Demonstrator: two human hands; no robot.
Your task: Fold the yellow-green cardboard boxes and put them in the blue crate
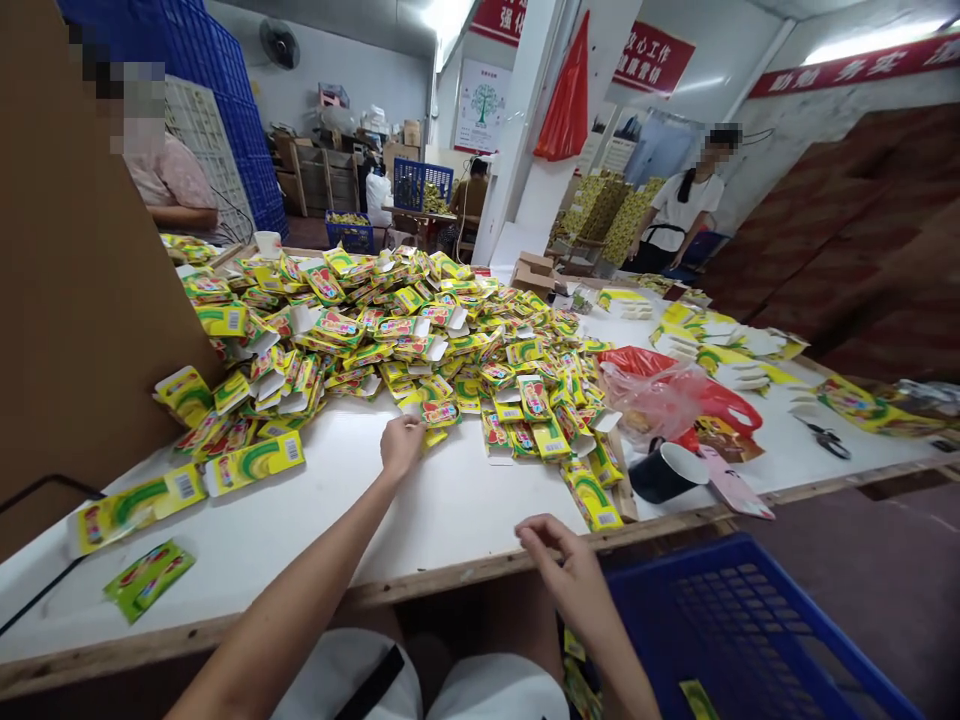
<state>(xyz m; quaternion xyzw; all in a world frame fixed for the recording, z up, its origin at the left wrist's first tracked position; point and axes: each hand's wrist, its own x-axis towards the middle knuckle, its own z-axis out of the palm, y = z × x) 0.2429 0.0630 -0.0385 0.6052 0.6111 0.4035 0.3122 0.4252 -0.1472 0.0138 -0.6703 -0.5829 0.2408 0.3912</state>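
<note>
My left hand (403,445) reaches over the white table with its fingers closed at the end of a small yellow and green box (439,413), at the near edge of a heap. That heap (390,320) holds many such boxes with red printing, some with white flaps standing up. Nearer to me, my right hand (559,550) hovers at the table's front edge, fingers loosely bent and apart, with nothing seen in it. Beneath it to the right is a blue plastic crate (750,600) with a few packets inside. A green sachet (150,580) lies at the left.
A brown cardboard panel (97,280) rises at the left. To the right are a dark mug (664,472), a red plastic bag (727,405), scissors (829,440) and flat yellow cartons (739,370). One person (679,215) stands behind the table; others sit farther back and left.
</note>
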